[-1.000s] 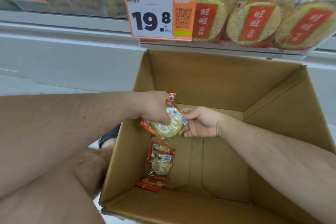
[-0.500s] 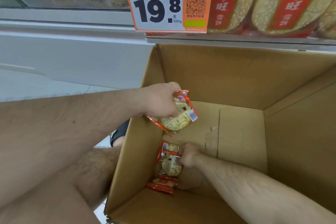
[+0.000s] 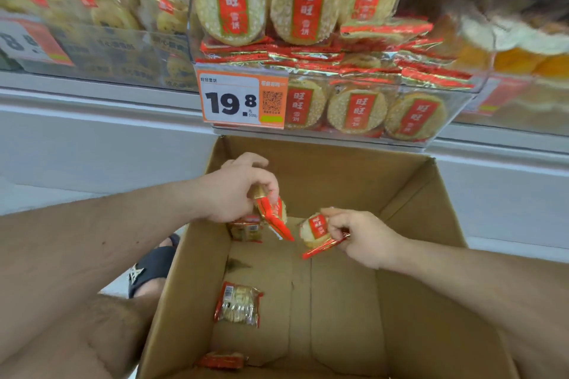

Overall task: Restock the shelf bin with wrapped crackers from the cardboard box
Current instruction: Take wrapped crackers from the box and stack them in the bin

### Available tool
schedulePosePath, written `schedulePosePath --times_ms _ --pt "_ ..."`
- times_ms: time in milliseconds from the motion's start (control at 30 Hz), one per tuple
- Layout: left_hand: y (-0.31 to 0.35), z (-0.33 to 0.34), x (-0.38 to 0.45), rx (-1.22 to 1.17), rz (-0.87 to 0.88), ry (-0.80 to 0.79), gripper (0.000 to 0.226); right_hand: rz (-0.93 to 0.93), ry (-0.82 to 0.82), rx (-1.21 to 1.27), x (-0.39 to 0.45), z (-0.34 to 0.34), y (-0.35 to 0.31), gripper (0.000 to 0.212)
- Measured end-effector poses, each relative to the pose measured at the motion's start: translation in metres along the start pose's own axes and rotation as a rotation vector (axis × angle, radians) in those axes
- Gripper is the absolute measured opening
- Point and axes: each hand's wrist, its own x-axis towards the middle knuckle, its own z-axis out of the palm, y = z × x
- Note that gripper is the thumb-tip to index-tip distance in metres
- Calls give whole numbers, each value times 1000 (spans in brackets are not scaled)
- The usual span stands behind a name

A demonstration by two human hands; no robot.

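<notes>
An open cardboard box (image 3: pixel 409 224) stands on the floor below a clear shelf bin (image 3: pixel 455 92) piled with red-and-gold wrapped crackers. My left hand (image 3: pixel 234 191) grips a small bunch of wrapped crackers (image 3: pixel 272 215) above the box's back left. Just right of it, my right hand (image 3: pixel 363 237) pinches one wrapped cracker (image 3: pixel 317 232) above the box. Another wrapped cracker (image 3: pixel 238 304) lies on the box floor, and one more packet (image 3: pixel 223 360) lies by the near wall.
An orange price tag (image 3: pixel 243 100) reading 19.8 hangs on the bin's front left. Neighbouring bins (image 3: pixel 92 9) of other snacks flank it on the white shelf. My knee and a black sandal (image 3: pixel 151 268) are on the floor left of the box.
My right hand has come up from the box floor pinching a cracker, level with my left hand. The view has tilted up, showing more of the shelf bin.
</notes>
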Motion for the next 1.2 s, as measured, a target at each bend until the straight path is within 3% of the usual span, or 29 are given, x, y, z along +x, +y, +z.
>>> schedulePosePath --times_ms 267,400,600,800,900,967,1067,1200 --pt "30 -22 -11 -86 323 287 56 -115 338 125 -74 -71 -28 57" --pt "51 -32 -24 -199 410 339 60 -218 542 280 -91 -82 -41 60" --pt "71 -35 -37 -536 403 248 30 -335 739 405 -89 -85 -63 57" --pt "88 -27 -22 -896 260 479 29 -463 775 186 -76 -83 -87 44" --pt "102 -23 -18 -913 215 542 23 -482 754 141 -71 -81 -96 38" --pt "105 -21 -17 -919 205 522 45 -448 708 140 -70 -84 -101 28" --pt "103 -24 -14 -915 184 557 48 -401 702 190 -69 -89 -107 13" --pt "100 -31 -16 -783 204 572 43 -171 863 451 -66 -98 -111 28"
